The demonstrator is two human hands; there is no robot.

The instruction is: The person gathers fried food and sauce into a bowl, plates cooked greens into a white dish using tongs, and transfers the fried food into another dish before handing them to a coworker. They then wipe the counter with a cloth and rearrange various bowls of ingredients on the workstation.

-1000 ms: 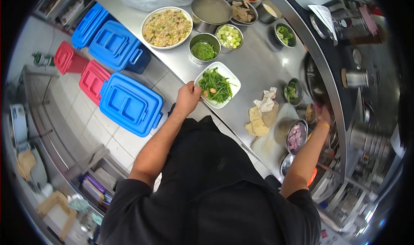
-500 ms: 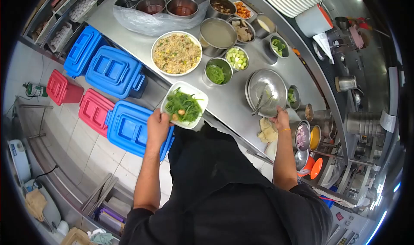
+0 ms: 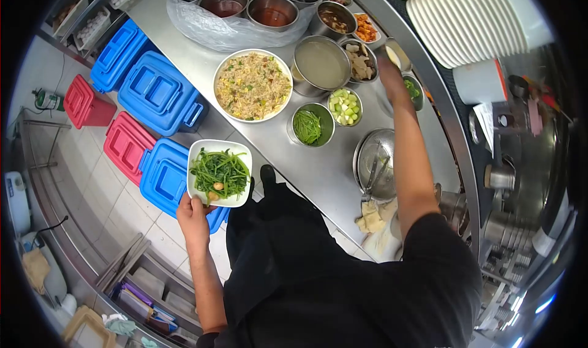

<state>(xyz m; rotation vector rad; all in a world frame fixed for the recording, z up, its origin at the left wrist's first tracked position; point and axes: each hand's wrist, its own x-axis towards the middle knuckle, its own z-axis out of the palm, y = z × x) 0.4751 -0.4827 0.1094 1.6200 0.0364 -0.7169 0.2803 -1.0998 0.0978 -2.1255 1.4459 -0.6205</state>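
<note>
My left hand [image 3: 193, 216] grips the near left rim of a white square dish [image 3: 244, 158] of cooked greens with a few pale brown pieces, held beside the counter's edge. My right hand [image 3: 394, 78] reaches over the far right of the counter, blurred, above a metal container [image 3: 401, 53] with something pale in it. Its fingers are too smeared to make out. Next to it are a bowl of green leaves [image 3: 413, 91] and a bowl of pale slices [image 3: 361, 63]. Metal bowls with utensils [image 3: 383, 179] sit nearer me, below my right forearm.
On the steel counter [image 3: 288, 173] stand a large bowl of fried rice [image 3: 252, 88], a pot of cloudy liquid [image 3: 323, 63] and cups of chopped greens [image 3: 309, 126]. Blue bins [image 3: 160, 94] and red bins [image 3: 127, 146] are on the floor at left. Stacked white plates [image 3: 465, 17] are at upper right.
My right hand has left the metal bowls and moved forward to the far containers. My left hand has shifted left and closer to me with the dish.
</note>
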